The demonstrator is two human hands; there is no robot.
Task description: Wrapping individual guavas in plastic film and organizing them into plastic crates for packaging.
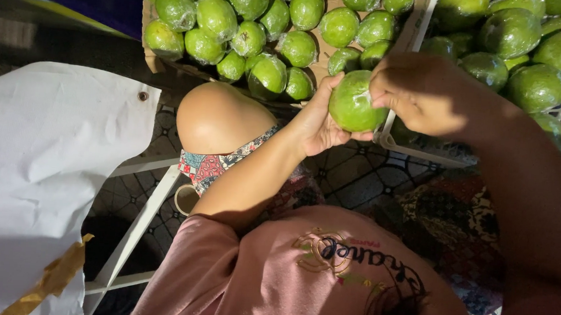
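I hold one round green fruit [352, 107] in front of me, above my raised knee [218, 118]. My left hand [315, 124] cups it from the left and below. My right hand [420, 95] comes in from the right, its fingertips pinching at the fruit's upper right side, where a shiny clear film seems to cover the skin. Part of the fruit is hidden behind my right hand.
A cardboard box [148, 23] holding several green fruits, some in clear film, lies ahead. A white plastic crate [417, 146] of more green fruits is at the right. A crumpled white sheet [46, 163] lies left, beside white bars [137, 223] and a tape roll [186, 199].
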